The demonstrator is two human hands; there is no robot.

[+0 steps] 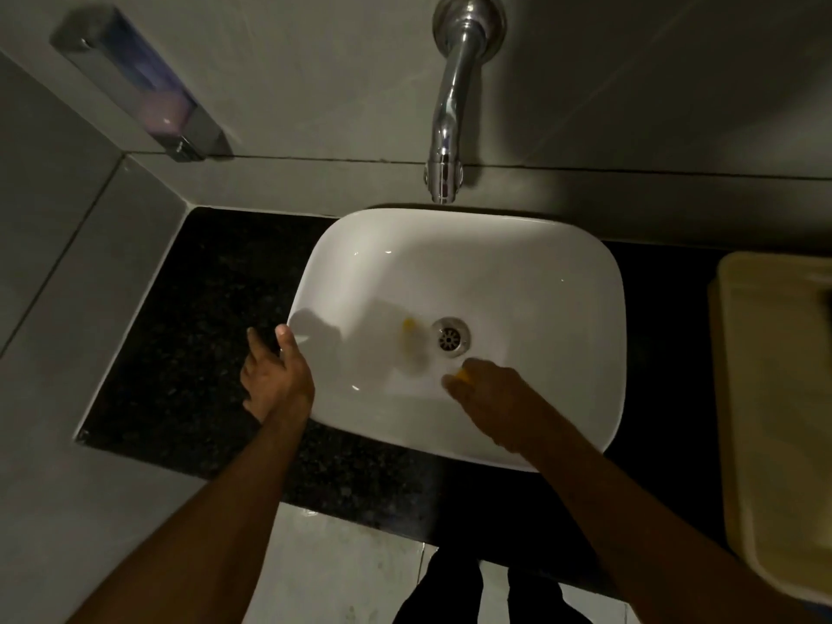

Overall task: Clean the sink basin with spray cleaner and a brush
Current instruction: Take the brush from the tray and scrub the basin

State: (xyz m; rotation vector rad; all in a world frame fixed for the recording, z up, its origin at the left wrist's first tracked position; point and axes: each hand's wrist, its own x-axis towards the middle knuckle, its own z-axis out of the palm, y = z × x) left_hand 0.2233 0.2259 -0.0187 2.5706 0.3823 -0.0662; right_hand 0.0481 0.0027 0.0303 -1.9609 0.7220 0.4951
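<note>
A white oval sink basin (517,286) sits on a black stone counter. My right hand (490,394) is inside the basin near its front, closed on a yellow-handled brush (412,344). The brush is motion-blurred and lies just left of the metal drain (451,336). My left hand (277,376) rests on the basin's left rim, thumb over the edge and fingers spread on the outside. No spray bottle is in view.
A chrome wall tap (448,128) hangs over the basin's back edge. A soap dispenser (148,92) is mounted on the wall at upper left. A cream-coloured toilet tank lid (783,398) stands at the right. The black counter (180,331) extends left of the basin.
</note>
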